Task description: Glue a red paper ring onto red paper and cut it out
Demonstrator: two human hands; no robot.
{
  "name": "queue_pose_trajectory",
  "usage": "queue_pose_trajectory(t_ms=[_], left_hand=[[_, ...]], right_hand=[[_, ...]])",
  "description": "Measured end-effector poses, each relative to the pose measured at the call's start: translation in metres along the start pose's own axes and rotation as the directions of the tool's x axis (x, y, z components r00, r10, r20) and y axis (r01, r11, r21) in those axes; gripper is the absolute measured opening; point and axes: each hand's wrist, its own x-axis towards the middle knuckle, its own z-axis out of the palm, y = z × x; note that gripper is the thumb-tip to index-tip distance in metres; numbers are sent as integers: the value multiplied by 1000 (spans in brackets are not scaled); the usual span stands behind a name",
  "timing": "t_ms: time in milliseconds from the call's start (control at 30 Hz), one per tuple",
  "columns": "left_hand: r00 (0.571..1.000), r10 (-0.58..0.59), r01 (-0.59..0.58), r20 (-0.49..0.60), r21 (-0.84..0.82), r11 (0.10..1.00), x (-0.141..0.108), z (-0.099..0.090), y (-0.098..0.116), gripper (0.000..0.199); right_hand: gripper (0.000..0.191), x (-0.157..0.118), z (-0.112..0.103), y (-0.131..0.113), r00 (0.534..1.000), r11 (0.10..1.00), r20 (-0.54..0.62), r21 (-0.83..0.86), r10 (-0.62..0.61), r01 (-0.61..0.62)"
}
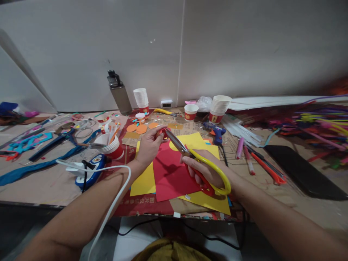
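My right hand (202,168) grips scissors (201,159) with one yellow and one red handle, their blades pointing up and left. Between the pinched fingers of my left hand (149,143) is a small red piece of paper (163,132), right at the tips of the blades. Whether the blades touch it I cannot tell. Below both hands lies a red paper sheet (172,177) on top of yellow paper sheets (145,177). Orange paper circles (141,129) lie beyond my left hand, near a small cup-like piece (140,116).
Paper cups (109,145) and a blue-and-white power strip (92,170) stand at left. A bottle (119,94) leans by the wall. Further right are stacked cups (219,108), a blue glue gun (217,135), markers (239,148), a black phone-like slab (304,172) and colourful pipe cleaners (320,127). A white cable (119,192) crosses my left forearm.
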Motion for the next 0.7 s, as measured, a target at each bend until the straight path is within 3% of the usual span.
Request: queue_pose_trajectory(t_ms=[700], left_hand=[[1000, 2, -2, -2, -7, 1000, 0, 1, 0, 31]], right_hand=[[40, -2, 4, 1, 999, 993, -38, -113, 21, -26]])
